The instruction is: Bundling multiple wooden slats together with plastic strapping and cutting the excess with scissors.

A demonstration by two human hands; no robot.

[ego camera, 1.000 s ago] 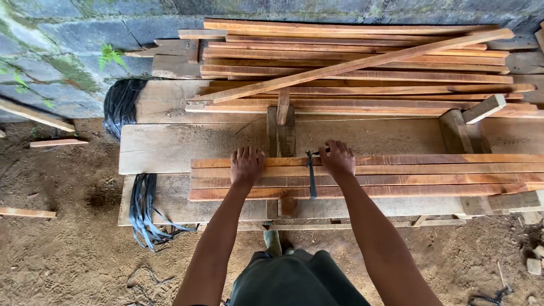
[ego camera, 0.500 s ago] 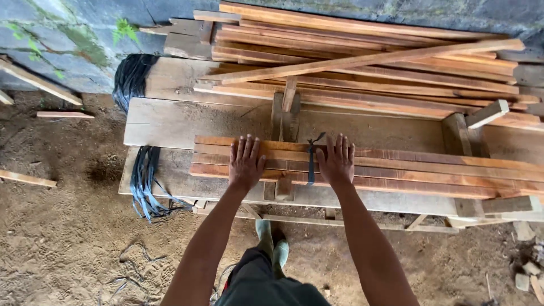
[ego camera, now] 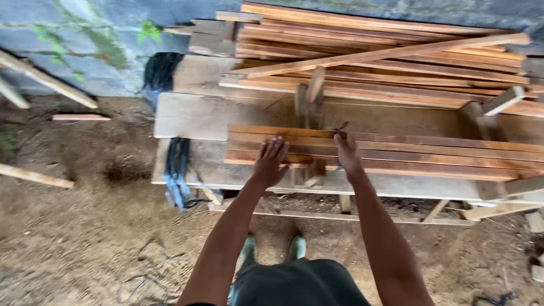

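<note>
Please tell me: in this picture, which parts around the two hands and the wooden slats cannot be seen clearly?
- Head view: the bundle of slats runs out past the right edge, so its far end is cut off.
- The dark strap is mostly hidden behind the right hand; whether it is knotted cannot be told.
- Motion blur smears the left hand, so its finger contact is unclear.
- The workbench legs are hidden beneath its planks.

Behind the near slats I see a loose stack of reddish wooden strips (ego camera: 396, 62) along the far edge of the plank bench (ego camera: 192, 116), one strip lying diagonally across it. Dark strapping bands (ego camera: 177, 170) hang over the bench's left end. Stray sticks (ego camera: 34, 175) lie on the sandy ground (ego camera: 85, 238) below a mossy stone wall (ego camera: 85, 34).
</note>
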